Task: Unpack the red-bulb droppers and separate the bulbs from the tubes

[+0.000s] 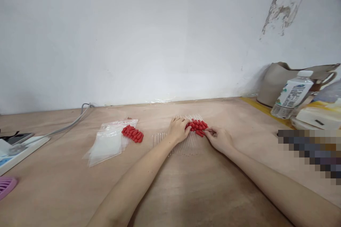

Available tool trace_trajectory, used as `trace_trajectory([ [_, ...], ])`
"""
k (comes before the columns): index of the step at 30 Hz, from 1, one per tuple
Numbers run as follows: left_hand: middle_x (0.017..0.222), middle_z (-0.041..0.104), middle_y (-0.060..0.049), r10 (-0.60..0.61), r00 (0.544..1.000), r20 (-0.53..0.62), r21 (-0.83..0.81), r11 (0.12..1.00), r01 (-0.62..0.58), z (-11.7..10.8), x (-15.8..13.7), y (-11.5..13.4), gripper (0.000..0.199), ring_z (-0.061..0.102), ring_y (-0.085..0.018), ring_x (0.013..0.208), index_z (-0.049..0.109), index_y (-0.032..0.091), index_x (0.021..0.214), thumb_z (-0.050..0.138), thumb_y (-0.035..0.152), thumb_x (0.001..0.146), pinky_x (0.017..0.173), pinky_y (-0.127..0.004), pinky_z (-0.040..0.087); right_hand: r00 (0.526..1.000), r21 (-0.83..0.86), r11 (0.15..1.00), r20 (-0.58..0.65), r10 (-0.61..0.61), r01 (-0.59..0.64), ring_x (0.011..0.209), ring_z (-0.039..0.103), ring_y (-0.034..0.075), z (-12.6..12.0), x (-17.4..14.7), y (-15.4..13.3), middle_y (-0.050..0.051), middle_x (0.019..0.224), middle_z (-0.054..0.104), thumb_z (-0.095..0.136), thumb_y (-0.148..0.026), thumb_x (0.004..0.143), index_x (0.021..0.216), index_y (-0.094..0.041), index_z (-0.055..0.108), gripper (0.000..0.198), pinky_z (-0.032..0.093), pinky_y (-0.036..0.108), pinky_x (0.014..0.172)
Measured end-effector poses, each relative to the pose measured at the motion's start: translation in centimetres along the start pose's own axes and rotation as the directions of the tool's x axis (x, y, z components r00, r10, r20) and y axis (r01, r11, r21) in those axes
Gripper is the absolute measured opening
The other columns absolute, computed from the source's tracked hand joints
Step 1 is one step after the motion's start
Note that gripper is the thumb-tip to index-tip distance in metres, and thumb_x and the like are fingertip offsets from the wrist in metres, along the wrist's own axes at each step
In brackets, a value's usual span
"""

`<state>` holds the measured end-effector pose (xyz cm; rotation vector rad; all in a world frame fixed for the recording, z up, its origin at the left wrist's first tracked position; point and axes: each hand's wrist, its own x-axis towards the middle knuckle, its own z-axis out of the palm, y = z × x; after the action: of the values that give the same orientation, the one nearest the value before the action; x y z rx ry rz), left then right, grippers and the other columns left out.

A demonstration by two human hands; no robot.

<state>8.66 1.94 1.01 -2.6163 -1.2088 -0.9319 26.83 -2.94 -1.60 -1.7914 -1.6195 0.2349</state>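
Observation:
A row of clear thin droppers [183,147] with red rubber bulbs [198,125] lies on the wooden table, their tubes pointing both toward and away from me. My left hand [178,128] lies over the left part of the row, its fingers curled against the bulbs. At the right end, the thumb and fingers of my right hand [218,138] are pinched together beside the bulbs; what is between them is too small to make out. Left of the row, a second cluster of red bulbs [132,133] rests on the edge of some clear plastic zip bags [106,145].
A plastic bottle [293,94] and a beige bag [274,79] stand at the back right, beside yellow tape [257,108] on the table. A white power strip [29,152] with a grey cable [70,126] lies at the left, near a pink plastic object [7,187]. A wall closes the back.

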Motion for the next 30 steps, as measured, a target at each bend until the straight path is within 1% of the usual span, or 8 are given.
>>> trace_trajectory([
  [5,0.087,0.063,-0.005,-0.035,0.994,-0.106,-0.069,0.997,0.028,-0.9,-0.6,0.3,0.015,0.055,-0.019,0.086,0.057,0.018,0.093,0.045,0.02,0.083,0.083,-0.034,0.04,0.998,0.017,0.999,-0.045,-0.041,0.041,0.071,0.06,0.017,0.0,-0.1,0.3,0.001,0.074,0.067,0.049,-0.034,0.076,0.083,-0.022,0.067,0.023,0.04,0.027,0.063],
  [7,0.092,0.063,-0.005,-0.057,0.986,-0.155,-0.104,0.994,0.041,-1.9,-2.0,0.3,0.018,0.055,-0.018,0.089,0.054,0.017,0.098,0.042,0.02,0.084,0.084,-0.034,0.041,0.989,0.073,0.989,-0.094,-0.118,0.125,0.068,0.059,0.017,0.0,-0.2,0.4,0.003,0.073,0.065,0.047,-0.034,0.077,0.085,-0.019,0.066,0.025,0.042,0.027,0.061],
  [9,0.095,0.062,-0.005,-0.067,0.981,-0.18,-0.139,0.989,0.042,-3.3,-4.0,0.2,0.02,0.056,-0.016,0.091,0.053,0.017,0.101,0.042,0.02,0.085,0.083,-0.032,0.043,0.957,0.133,0.957,-0.175,-0.232,0.257,0.068,0.057,0.017,0.0,-0.4,0.3,0.006,0.076,0.063,0.046,-0.035,0.079,0.087,-0.017,0.065,0.027,0.044,0.028,0.062],
  [13,0.095,0.063,-0.005,-0.064,0.99,-0.129,-0.291,0.956,0.024,-6.7,-8.8,-0.4,0.02,0.058,-0.016,0.089,0.054,0.019,0.102,0.044,0.021,0.085,0.079,-0.03,0.045,0.801,0.109,0.819,-0.319,-0.507,0.563,0.092,0.054,0.02,-0.2,-1.5,-1.2,0.01,0.1,0.059,0.048,-0.032,0.081,0.104,-0.018,0.058,0.029,0.044,0.035,0.081],
  [17,0.091,0.063,-0.004,-0.014,1.0,0.006,-0.359,0.933,0.016,-8.7,-11.8,-1.3,0.019,0.057,-0.015,0.084,0.056,0.019,0.101,0.046,0.019,0.084,0.076,-0.03,0.045,0.627,0.023,0.633,-0.166,-0.761,0.774,0.108,0.046,0.022,-0.2,-3.0,-3.5,0.01,0.117,0.053,0.048,-0.03,0.083,0.12,-0.02,0.048,0.038,0.036,0.04,0.091],
  [20,0.088,0.064,-0.003,0.028,0.998,0.051,-0.371,0.929,-0.007,-8.7,-12.4,-1.6,0.018,0.057,-0.015,0.081,0.056,0.02,0.099,0.046,0.019,0.085,0.079,-0.033,0.042,0.538,0.004,0.539,-0.047,-0.841,0.842,0.109,0.045,0.022,0.1,-3.9,-4.7,0.008,0.113,0.057,0.049,-0.031,0.083,0.117,-0.021,0.051,0.035,0.032,0.043,0.093],
  [26,0.085,0.066,-0.001,0.066,0.996,0.066,-0.368,0.929,-0.037,-8.4,-12.3,-1.4,0.018,0.059,-0.014,0.077,0.057,0.021,0.097,0.045,0.016,0.084,0.088,-0.038,0.037,0.499,0.023,0.499,-0.029,-0.866,0.866,0.091,0.052,0.018,0.8,-4.9,-5.5,0.002,0.082,0.065,0.05,-0.029,0.084,0.089,-0.023,0.064,0.016,0.031,0.041,0.088],
  [30,0.101,0.063,-0.005,0.099,0.993,0.067,-0.279,0.957,-0.076,-8.8,-12.1,-0.6,0.031,0.054,-0.02,0.097,0.055,0.023,0.107,0.05,0.017,0.078,0.089,-0.04,0.038,0.522,0.001,0.523,-0.061,-0.851,0.852,0.079,0.052,0.015,0.9,-5.3,-5.7,0.001,0.072,0.063,0.05,-0.026,0.083,0.08,-0.021,0.064,0.015,0.028,0.041,0.089],
])
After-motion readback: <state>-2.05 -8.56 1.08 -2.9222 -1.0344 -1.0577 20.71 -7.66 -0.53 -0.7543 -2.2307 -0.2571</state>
